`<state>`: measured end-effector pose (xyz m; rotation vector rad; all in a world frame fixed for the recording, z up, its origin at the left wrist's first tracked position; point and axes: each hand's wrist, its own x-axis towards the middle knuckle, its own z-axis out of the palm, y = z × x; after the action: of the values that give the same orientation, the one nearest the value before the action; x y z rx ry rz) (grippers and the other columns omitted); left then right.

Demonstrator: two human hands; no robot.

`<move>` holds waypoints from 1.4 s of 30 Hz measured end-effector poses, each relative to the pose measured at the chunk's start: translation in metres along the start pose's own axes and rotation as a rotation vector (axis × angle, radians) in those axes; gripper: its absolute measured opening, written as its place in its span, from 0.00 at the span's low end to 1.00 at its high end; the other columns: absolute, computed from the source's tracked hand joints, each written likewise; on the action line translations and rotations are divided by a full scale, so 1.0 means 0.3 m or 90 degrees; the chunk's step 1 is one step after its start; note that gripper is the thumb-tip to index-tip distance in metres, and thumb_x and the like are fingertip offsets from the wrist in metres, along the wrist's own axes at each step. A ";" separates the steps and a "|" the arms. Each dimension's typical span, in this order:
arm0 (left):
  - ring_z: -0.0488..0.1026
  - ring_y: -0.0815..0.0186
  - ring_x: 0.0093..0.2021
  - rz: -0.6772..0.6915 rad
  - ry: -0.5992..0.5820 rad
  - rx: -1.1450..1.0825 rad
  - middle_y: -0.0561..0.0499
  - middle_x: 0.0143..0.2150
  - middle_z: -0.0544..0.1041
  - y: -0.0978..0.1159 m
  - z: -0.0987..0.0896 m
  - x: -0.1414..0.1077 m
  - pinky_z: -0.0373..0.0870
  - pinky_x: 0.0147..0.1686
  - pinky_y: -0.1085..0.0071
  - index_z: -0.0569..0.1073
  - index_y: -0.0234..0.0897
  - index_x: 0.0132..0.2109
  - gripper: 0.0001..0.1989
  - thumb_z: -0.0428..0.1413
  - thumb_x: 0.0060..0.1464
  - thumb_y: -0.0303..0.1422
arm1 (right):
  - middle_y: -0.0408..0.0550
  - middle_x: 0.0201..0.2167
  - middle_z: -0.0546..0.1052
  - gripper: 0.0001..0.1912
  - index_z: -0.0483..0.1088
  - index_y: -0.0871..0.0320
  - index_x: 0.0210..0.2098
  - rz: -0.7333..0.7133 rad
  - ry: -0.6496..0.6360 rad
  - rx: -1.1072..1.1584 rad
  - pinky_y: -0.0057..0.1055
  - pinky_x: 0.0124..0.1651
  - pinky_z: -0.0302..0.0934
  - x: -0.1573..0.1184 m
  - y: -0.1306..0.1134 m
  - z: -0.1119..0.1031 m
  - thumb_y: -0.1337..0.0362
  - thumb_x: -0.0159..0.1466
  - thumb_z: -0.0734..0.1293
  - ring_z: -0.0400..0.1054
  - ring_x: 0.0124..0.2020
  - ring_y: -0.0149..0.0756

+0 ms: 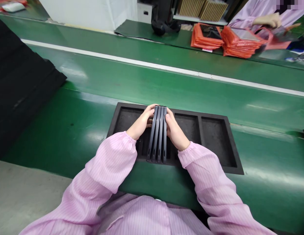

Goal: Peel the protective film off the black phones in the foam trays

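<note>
Several thin, dark blue-grey tablet-like devices point(158, 137) stand on edge side by side, their narrow sides facing me. A small slot shows near the lower end of each one. My left hand point(145, 121) presses on the left outer face of the stack. On the opposite side, my right hand point(173, 127) closes in with its thumb against the outermost device. Together both hands hold the stack over the middle of a black foam tray point(200, 130). Whether the devices touch the tray is hard to tell. The fingers behind the stack are partly hidden.
The tray, with its recessed compartments, lies on a green work surface point(264, 153). A black sheet-like object point(22, 85) rises at the left. Across the bench are stacks of orange bags point(242, 42), a black strapped item point(164, 26) and another person's hand point(268, 21).
</note>
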<state>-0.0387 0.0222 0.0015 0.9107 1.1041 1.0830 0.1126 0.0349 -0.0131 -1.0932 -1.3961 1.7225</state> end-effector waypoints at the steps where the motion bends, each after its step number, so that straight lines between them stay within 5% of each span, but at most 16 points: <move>1: 0.74 0.65 0.40 -0.001 0.002 0.001 0.52 0.44 0.76 -0.001 0.002 0.001 0.70 0.36 0.72 0.66 0.46 0.57 0.18 0.43 0.64 0.40 | 0.45 0.59 0.67 0.32 0.50 0.40 0.65 0.007 0.000 0.005 0.38 0.44 0.71 0.002 0.000 0.001 0.40 0.66 0.58 0.70 0.50 0.40; 24: 0.73 0.67 0.39 -0.006 -0.008 0.000 0.52 0.43 0.75 -0.001 0.005 0.001 0.69 0.36 0.72 0.65 0.46 0.59 0.19 0.43 0.64 0.40 | 0.47 0.58 0.68 0.34 0.51 0.43 0.65 -0.005 0.005 0.059 0.39 0.46 0.70 0.005 0.009 0.000 0.39 0.64 0.61 0.70 0.50 0.41; 42: 0.69 0.61 0.54 0.148 -0.068 0.087 0.50 0.57 0.70 0.000 -0.013 -0.031 0.71 0.46 0.69 0.64 0.44 0.57 0.18 0.46 0.64 0.43 | 0.44 0.63 0.64 0.32 0.51 0.45 0.66 -0.159 -0.029 0.014 0.37 0.49 0.69 -0.038 0.011 -0.014 0.44 0.66 0.60 0.59 0.64 0.45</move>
<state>-0.0433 0.0134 0.0026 1.2162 1.0099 1.1425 0.1213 0.0260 -0.0145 -0.8330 -1.4698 1.5859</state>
